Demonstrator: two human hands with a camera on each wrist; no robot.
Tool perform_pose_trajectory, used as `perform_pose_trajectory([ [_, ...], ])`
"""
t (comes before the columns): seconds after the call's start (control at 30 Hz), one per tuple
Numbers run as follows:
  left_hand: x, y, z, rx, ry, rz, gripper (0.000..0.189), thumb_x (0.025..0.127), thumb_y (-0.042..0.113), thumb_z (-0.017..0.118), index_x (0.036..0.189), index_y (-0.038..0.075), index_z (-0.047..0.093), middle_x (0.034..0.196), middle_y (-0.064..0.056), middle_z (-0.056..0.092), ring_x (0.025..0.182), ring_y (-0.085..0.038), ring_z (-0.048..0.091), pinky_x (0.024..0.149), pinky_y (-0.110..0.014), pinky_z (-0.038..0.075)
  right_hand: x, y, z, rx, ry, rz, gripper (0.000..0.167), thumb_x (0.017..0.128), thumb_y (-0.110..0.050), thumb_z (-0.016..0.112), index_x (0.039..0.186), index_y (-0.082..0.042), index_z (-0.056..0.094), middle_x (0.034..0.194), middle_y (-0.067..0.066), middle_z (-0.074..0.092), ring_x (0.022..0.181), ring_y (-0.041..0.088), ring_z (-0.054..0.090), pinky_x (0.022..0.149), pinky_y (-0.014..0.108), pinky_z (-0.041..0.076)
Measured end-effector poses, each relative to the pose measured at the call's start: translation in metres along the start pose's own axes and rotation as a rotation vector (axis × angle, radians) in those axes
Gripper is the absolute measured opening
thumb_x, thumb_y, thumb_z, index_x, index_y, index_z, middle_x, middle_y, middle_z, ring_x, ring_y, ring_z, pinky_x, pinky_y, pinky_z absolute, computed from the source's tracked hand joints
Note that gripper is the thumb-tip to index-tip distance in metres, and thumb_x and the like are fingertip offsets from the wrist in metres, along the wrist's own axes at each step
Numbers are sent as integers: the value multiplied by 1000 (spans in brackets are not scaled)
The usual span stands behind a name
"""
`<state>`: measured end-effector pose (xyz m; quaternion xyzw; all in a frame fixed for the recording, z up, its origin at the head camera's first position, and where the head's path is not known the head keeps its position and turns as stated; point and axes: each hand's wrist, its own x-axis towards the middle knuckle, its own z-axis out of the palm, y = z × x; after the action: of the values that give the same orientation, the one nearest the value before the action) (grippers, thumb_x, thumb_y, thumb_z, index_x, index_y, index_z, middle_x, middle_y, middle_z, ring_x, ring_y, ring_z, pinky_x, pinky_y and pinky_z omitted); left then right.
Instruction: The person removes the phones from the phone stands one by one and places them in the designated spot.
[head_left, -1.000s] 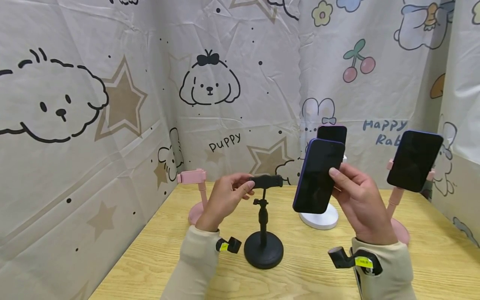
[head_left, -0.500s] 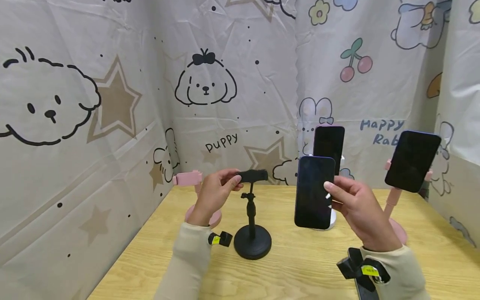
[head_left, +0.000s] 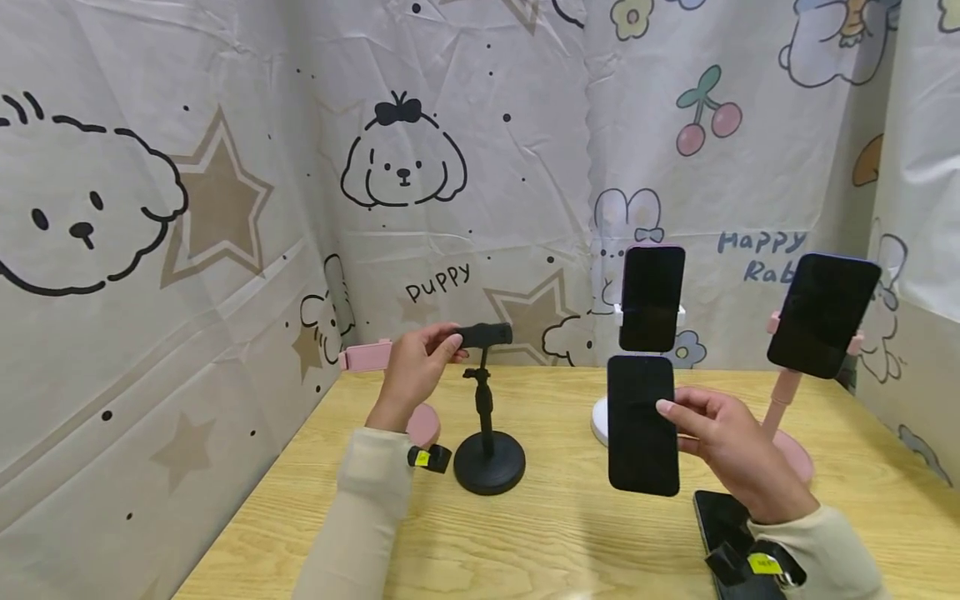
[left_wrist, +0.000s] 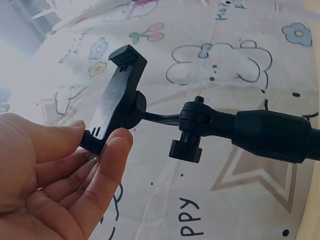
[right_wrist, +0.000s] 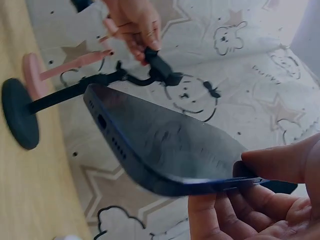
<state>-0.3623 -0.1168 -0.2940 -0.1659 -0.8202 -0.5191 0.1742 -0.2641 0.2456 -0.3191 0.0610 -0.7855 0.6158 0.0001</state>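
Head view: left hand (head_left: 411, 372) pinches black clamp (head_left: 489, 335); right hand (head_left: 738, 446) pinches phone (head_left: 639, 442)

From my end I can read "puppy" (head_left: 438, 283) on the backdrop cloth (head_left: 510, 208) behind and above the left hand (head_left: 412, 367), and "Happy Rab…" (head_left: 761, 242) up beyond the right hand (head_left: 727, 443), running behind a mounted phone (head_left: 823, 317). Yellow tag (head_left: 423, 458) just below each hand: print's too tiny.

Setting: a screened-off tabletop corner; whether in a home, office or studio cannot be told.
Curtains (head_left: 551, 192): cartoon-print cloth along the left, back and right of the frame, cherries (head_left: 726, 120) upper right.
Table (head_left: 540, 542): pale wood grain, lower half.
Phone stands (head_left: 486, 404): several across the middle.
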Motion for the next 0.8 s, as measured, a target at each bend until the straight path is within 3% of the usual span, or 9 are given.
perform_pose_trajectory([
  [0.13, 5, -1, -1, 37, 25, 1, 26, 96, 16, 60, 117, 3, 65, 93, -10, 71, 86, -23, 70, 78, -30, 56, 2, 10, -2, 3, -11, 53, 52, 95, -37, 60, 124, 5, 52, 112, 9, 53, 101, 21, 52, 86, 32, 49],
  [0.3, 8, -5, 0, 93, 49, -6, 24, 96, 15, 60, 116, 2, 65, 92, -10, 71, 83, -20, 69, 77, -30, 56, 2, 25, -1, 22, -38, 100, 71, 94, -35, 62, 146, 1, 29, 122, 14, 61, 104, 21, 60, 90, 39, 51],
  [0.43, 8, -10, 0, 151, 52, -14, 24, 96, 14, 60, 116, 1, 65, 91, -9, 71, 81, -18, 69, 77, -33, 56, 0, 35, 1, 26, -58, 119, 78, 94, -27, 64, 154, -13, 15, 99, 14, 65, 99, 24, 62, 87, 43, 51],
  [0.53, 11, -12, 0, 179, 49, -31, 24, 97, 14, 59, 116, 2, 65, 92, -9, 71, 82, -17, 69, 79, -34, 56, 0, 39, 1, 27, -85, 114, 78, 94, -21, 64, 155, -22, 15, 89, 16, 61, 95, 26, 63, 85, 43, 52],
  [0.8, 27, -5, -3, 205, 58, -21, 25, 98, 15, 58, 118, 1, 64, 94, -10, 71, 84, -20, 69, 82, -36, 55, 3, 40, -7, -10, -127, 93, 73, 94, -21, 64, 154, -24, 21, 91, 20, 61, 95, 28, 65, 87, 48, 53],
])
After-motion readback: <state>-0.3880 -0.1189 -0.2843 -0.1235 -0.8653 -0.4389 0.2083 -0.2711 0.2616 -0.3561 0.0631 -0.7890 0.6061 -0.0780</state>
